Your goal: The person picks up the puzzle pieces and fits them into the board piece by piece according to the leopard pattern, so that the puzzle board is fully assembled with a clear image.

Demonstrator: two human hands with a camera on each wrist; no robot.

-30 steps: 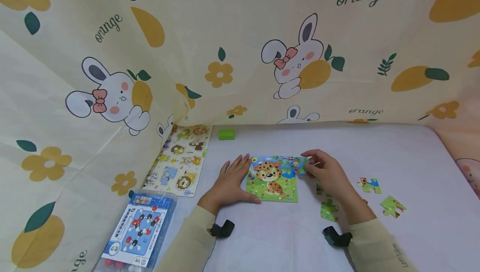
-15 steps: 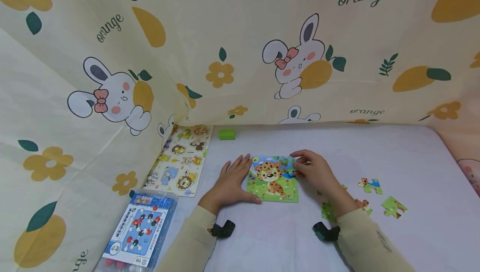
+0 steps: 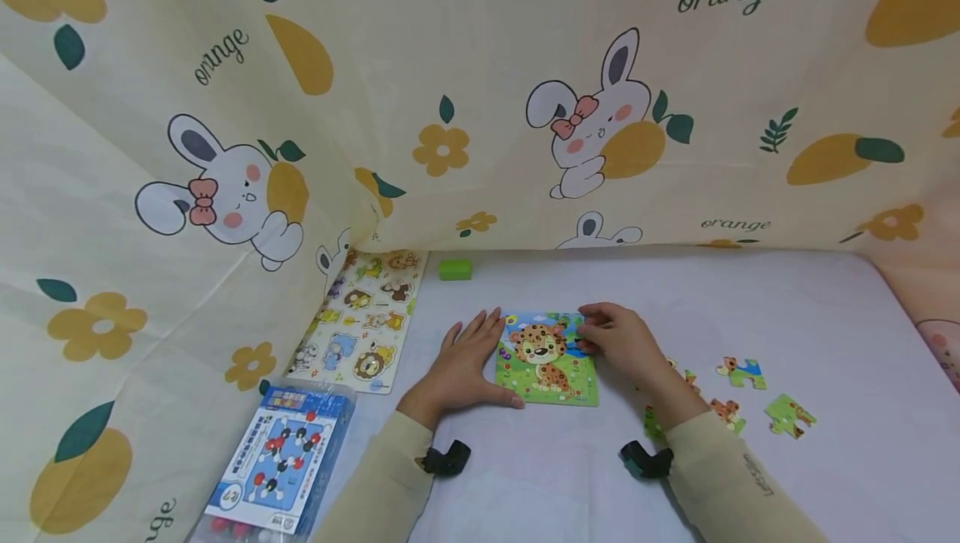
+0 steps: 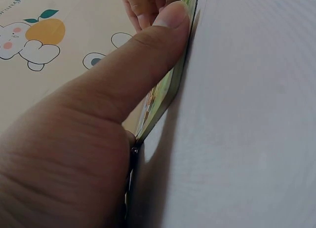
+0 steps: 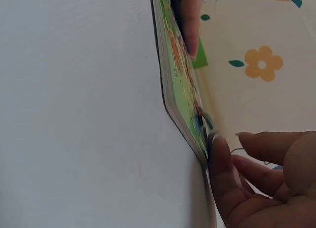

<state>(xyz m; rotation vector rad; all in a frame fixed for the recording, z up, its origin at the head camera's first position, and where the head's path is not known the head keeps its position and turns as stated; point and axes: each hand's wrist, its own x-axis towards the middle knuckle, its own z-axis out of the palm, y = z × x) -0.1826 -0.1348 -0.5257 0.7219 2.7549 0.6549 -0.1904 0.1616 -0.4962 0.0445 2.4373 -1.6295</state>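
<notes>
A leopard jigsaw puzzle (image 3: 546, 368) lies in a square board on the white tabletop. My left hand (image 3: 463, 372) rests along its left edge with the fingers spread; the thumb (image 4: 158, 45) lies by the near edge. At the board's upper right my right hand (image 3: 615, 339) pinches a puzzle piece (image 5: 208, 121), which looks tilted above the board in the right wrist view. The fingers hide most of that piece in the head view. Loose puzzle pieces lie right of the board, among them a blue-and-green one (image 3: 744, 372) and a green one (image 3: 789, 416); some are partly behind my right forearm.
A green block (image 3: 454, 270) sits at the back. To the left lie an animal picture board (image 3: 367, 326) and a boxed molecule model set (image 3: 277, 460). A printed cloth (image 3: 480, 52) hangs around the back and left sides.
My right hand has moved left with the puzzle piece, from beside the board's right edge to over its upper right corner. The left hand has stayed in place.
</notes>
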